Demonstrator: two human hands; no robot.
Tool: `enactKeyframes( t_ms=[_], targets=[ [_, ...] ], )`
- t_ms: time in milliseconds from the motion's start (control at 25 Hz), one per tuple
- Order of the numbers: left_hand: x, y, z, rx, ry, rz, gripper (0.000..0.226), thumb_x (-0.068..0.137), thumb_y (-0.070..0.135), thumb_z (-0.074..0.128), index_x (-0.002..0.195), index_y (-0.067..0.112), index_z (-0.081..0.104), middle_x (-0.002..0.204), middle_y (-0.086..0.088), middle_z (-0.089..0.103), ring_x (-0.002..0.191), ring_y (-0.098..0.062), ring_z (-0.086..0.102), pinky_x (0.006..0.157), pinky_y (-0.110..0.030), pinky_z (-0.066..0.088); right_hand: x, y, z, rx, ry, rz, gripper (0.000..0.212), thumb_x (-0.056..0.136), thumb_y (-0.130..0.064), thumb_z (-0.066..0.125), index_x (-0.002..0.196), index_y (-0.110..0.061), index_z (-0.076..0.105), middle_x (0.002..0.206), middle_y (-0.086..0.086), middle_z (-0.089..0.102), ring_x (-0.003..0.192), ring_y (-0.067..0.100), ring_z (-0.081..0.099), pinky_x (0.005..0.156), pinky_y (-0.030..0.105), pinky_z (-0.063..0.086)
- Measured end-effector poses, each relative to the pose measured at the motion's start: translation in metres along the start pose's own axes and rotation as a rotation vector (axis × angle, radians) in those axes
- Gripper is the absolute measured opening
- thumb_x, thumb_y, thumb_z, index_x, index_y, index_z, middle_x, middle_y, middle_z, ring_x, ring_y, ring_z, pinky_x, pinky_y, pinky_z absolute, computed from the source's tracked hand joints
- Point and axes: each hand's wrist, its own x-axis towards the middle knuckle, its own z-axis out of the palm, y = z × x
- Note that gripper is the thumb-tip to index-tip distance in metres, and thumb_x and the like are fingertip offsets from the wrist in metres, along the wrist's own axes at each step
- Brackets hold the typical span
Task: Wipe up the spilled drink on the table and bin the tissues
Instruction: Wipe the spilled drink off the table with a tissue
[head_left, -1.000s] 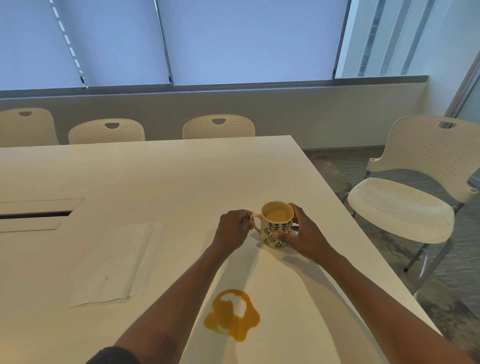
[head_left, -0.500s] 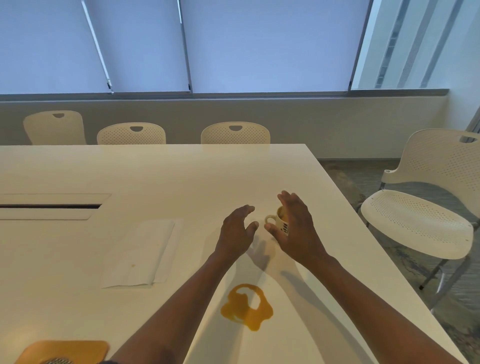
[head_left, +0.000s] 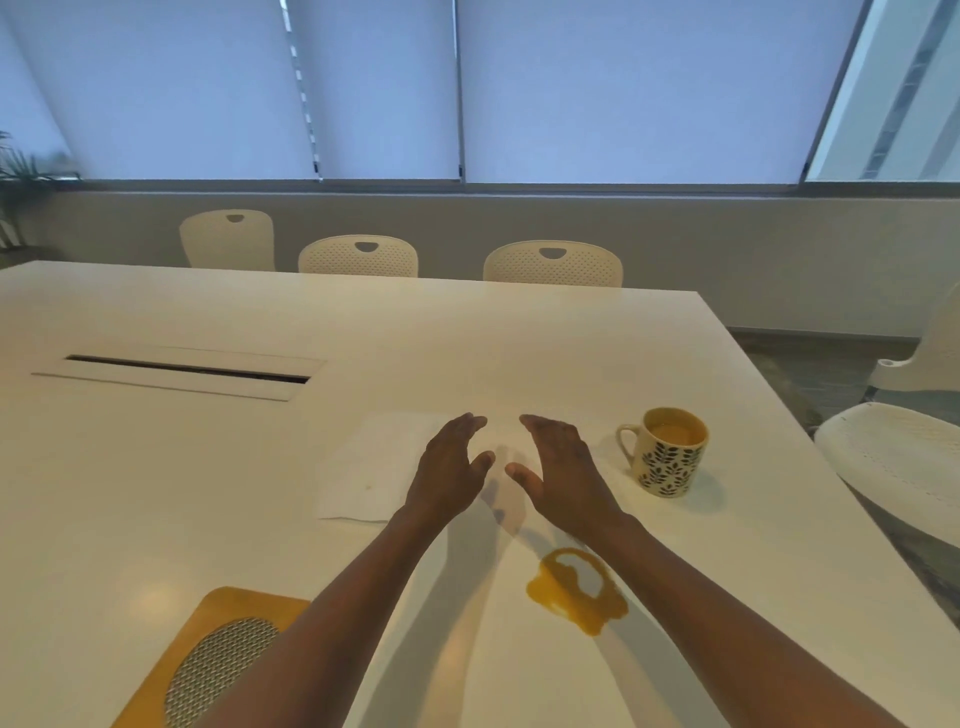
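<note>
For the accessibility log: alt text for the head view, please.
Two open, empty hands, left and right, hover over a white table between a tissue and a patterned mug; an orange spill lies nearer.

— What's on the table, counted?
— One leaf-patterned mug (head_left: 667, 453), one orange puddle (head_left: 575, 590), one stack of white tissues (head_left: 371, 467), one yellow mesh-topped object (head_left: 218, 657).
— Chairs?
— Three along the far side (head_left: 552, 264), one at the right (head_left: 904, 457). Two hands (head_left: 451, 473).
</note>
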Motion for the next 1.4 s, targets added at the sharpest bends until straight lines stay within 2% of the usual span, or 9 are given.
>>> enactKeyframes(
  t_ms=[120,280,400,520,760,960,1080,1200,1400],
  targets=[
    [-0.009,-0.026,-0.02,0.032,0.011,-0.052,0.047,0.095,0.024,0.06,0.141,0.02,0.049,0.152,0.0,0.043,0.142,-0.016,0.036,0.116,-0.03,0.025,0.006,-0.021,0.022,0.044,-0.087,0.002,0.061,0.096,-0.046,0.045,0.148,-0.018,0.029,0.152,-0.001,0.036,0.139,0.017,0.027,0.114,0.034,0.025],
    [-0.021,-0.062,-0.041,0.112,0.016,-0.071,0.038,0.096,0.012,0.054,0.133,0.023,0.058,0.149,0.004,0.048,0.136,-0.016,0.045,0.112,-0.03,0.034,0.015,-0.046,0.049,0.079,-0.187,0.007,0.062,0.097,-0.046,0.044,0.149,-0.018,0.027,0.153,0.0,0.035,0.14,0.019,0.027,0.114,0.035,0.026],
    [-0.028,-0.087,-0.057,0.184,-0.059,-0.05,0.039,0.096,0.007,0.053,0.13,0.025,0.06,0.15,0.004,0.046,0.135,-0.018,0.047,0.11,-0.034,0.039,0.018,-0.063,0.066,0.104,-0.247,0.023,0.062,0.096,-0.048,0.044,0.148,-0.019,0.028,0.152,0.002,0.036,0.139,0.02,0.029,0.113,0.036,0.027],
    [-0.036,-0.106,-0.069,0.214,-0.136,-0.056,0.04,0.097,0.008,0.052,0.133,0.025,0.058,0.153,0.002,0.044,0.137,-0.02,0.045,0.111,-0.033,0.038,0.017,-0.076,0.08,0.119,-0.283,0.045,0.062,0.096,-0.048,0.044,0.148,-0.019,0.028,0.153,0.002,0.035,0.14,0.02,0.03,0.114,0.036,0.026],
    [-0.048,-0.116,-0.078,0.245,-0.264,-0.035,0.056,0.092,0.031,0.065,0.144,0.03,0.045,0.159,0.006,0.032,0.144,-0.016,0.032,0.115,-0.034,0.029,0.014,-0.089,0.096,0.059,-0.327,0.026,0.063,0.096,-0.047,0.045,0.149,-0.016,0.027,0.154,0.003,0.033,0.141,0.021,0.028,0.115,0.034,0.022],
    [-0.048,-0.115,-0.078,0.322,-0.308,0.034,0.065,0.087,0.045,0.066,0.146,0.031,0.042,0.159,0.007,0.031,0.145,-0.016,0.03,0.116,-0.036,0.023,0.014,-0.089,0.1,0.054,-0.326,0.041,0.059,0.098,-0.042,0.044,0.148,-0.015,0.029,0.153,0.003,0.035,0.141,0.021,0.029,0.115,0.035,0.023],
    [-0.046,-0.116,-0.078,0.364,-0.292,0.076,0.064,0.086,0.048,0.066,0.144,0.031,0.045,0.156,0.006,0.039,0.141,-0.016,0.037,0.115,-0.036,0.026,0.014,-0.086,0.102,0.06,-0.321,0.057,0.054,0.1,-0.036,0.042,0.148,-0.016,0.029,0.153,0.002,0.036,0.141,0.02,0.029,0.116,0.035,0.024],
    [-0.046,-0.115,-0.081,0.371,-0.275,0.063,0.057,0.087,0.047,0.066,0.139,0.027,0.051,0.142,0.006,0.055,0.131,-0.019,0.049,0.107,-0.036,0.039,0.013,-0.085,0.102,0.061,-0.322,0.058,0.054,0.099,-0.034,0.043,0.148,-0.017,0.029,0.153,0.001,0.035,0.141,0.019,0.028,0.115,0.035,0.023],
    [-0.046,-0.116,-0.081,0.392,-0.232,0.102,0.035,0.092,0.039,0.058,0.124,0.028,0.065,0.122,0.007,0.069,0.111,-0.018,0.063,0.091,-0.036,0.052,0.015,-0.084,0.101,0.047,-0.326,0.055,0.055,0.098,-0.035,0.043,0.148,-0.018,0.028,0.153,0.0,0.035,0.141,0.018,0.027,0.115,0.034,0.023]
  ],
)
